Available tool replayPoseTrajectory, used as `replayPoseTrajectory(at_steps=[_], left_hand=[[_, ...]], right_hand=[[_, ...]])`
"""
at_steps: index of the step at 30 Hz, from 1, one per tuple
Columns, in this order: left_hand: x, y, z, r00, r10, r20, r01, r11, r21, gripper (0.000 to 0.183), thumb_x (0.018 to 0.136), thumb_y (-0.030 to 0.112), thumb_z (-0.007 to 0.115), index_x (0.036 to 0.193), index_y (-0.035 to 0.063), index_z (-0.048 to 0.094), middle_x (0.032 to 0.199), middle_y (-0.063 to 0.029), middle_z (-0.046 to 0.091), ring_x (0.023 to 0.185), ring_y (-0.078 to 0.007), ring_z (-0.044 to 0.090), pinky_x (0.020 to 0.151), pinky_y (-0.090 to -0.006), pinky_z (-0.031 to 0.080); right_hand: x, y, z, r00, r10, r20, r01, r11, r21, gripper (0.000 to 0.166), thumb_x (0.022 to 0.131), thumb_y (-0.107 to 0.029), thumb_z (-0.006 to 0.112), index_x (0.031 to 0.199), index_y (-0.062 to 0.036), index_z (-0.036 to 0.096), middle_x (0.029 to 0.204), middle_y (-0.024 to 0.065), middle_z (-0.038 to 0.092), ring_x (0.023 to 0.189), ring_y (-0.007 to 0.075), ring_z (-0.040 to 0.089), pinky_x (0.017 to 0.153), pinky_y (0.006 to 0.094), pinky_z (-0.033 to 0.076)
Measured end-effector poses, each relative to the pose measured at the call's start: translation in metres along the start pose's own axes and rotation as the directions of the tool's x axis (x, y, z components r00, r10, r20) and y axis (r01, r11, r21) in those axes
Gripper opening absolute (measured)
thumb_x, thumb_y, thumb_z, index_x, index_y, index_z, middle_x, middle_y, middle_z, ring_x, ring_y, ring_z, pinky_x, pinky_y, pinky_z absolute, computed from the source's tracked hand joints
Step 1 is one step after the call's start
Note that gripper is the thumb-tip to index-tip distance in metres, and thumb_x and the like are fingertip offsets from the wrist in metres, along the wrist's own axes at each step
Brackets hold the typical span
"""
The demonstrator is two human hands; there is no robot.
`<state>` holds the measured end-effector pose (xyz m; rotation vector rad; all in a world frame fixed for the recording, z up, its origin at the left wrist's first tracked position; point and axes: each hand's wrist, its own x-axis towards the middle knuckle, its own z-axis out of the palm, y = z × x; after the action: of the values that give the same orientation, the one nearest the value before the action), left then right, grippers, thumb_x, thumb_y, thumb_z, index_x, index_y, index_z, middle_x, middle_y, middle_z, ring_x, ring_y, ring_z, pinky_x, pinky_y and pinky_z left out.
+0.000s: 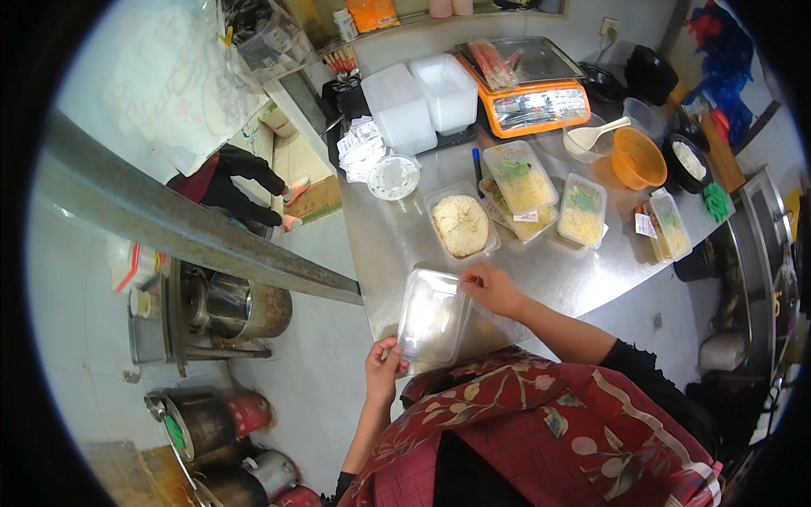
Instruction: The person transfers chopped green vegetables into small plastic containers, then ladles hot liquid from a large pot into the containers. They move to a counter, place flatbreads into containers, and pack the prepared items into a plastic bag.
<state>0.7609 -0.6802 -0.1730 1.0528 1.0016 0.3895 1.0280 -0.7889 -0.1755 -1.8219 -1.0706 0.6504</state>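
My left hand (384, 367) pinches the near left edge of a clear plastic container (433, 317) at the table's near edge. The fingers of my right hand (494, 290) are bent at that container's far right corner. Just beyond lies an open plastic container of pale crumbly food (460, 226), which looks like rice. To its right are lidded containers of noodles and greens, one (521, 177) stacked on another, and one (581, 210) standing alone. A blue marker (477, 165) lies beside the stack.
Stacks of plastic containers (399, 108) and an orange scale (532, 108) stand at the back. An orange bowl (638, 158), a white rice paddle (595, 135) and another lidded container (670, 228) are on the right. A metal post (209, 215) crosses the left; a person's legs (247, 184) show beyond.
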Motion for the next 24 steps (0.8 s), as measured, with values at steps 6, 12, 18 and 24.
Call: replayPoseTrajectory(at_steps=[6, 12, 18, 24], left_hand=[[0.012, -0.012, -0.004, 1.000, -0.006, -0.002, 0.006, 0.997, -0.079, 0.013, 0.086, 0.012, 0.059, 0.094, 0.0050, 0.053, 0.071, -0.0033, 0.059, 0.055, -0.0095, 0.053, 0.049, -0.0203, 0.043], [0.027, -0.019, -0.012, 0.992, -0.118, 0.037, 0.122, 0.979, -0.163, 0.011, 0.086, 0.012, 0.060, 0.092, 0.0046, 0.056, 0.068, -0.0030, 0.060, 0.052, -0.0096, 0.055, 0.048, -0.0207, 0.045], [0.044, -0.006, -0.017, 0.983, -0.171, 0.068, 0.182, 0.961, -0.210, 0.009, 0.086, 0.013, 0.060, 0.089, 0.0055, 0.056, 0.064, -0.0039, 0.059, 0.050, -0.0115, 0.056, 0.046, -0.0210, 0.046], [0.048, 0.000, -0.019, 0.987, -0.159, 0.034, 0.162, 0.961, -0.225, 0.011, 0.086, 0.015, 0.061, 0.086, 0.0058, 0.056, 0.062, -0.0040, 0.059, 0.049, -0.0121, 0.056, 0.045, -0.0217, 0.047]], right_hand=[[-0.058, 0.050, -0.085, 0.886, 0.453, 0.098, -0.400, 0.639, 0.657, 0.012, 0.087, -0.020, 0.059, 0.090, -0.0083, 0.059, 0.071, -0.0024, 0.053, 0.056, 0.0070, 0.049, 0.051, 0.0202, 0.040], [-0.084, 0.059, -0.135, 0.844, 0.374, -0.384, -0.455, 0.879, -0.143, 0.022, 0.079, -0.016, 0.064, 0.097, -0.0055, 0.058, 0.084, 0.0081, 0.058, 0.067, 0.0196, 0.059, 0.057, 0.0312, 0.047], [-0.012, 0.008, -0.056, 0.997, -0.001, -0.077, -0.016, 0.974, -0.226, 0.029, 0.076, -0.017, 0.063, 0.100, -0.0015, 0.059, 0.089, 0.0176, 0.060, 0.080, 0.0342, 0.060, 0.072, 0.0418, 0.048], [0.030, 0.028, -0.003, 0.887, 0.313, 0.339, -0.446, 0.768, 0.458, 0.020, 0.080, -0.020, 0.066, 0.084, -0.0026, 0.057, 0.073, 0.0056, 0.058, 0.061, 0.0125, 0.056, 0.050, 0.0257, 0.042]])
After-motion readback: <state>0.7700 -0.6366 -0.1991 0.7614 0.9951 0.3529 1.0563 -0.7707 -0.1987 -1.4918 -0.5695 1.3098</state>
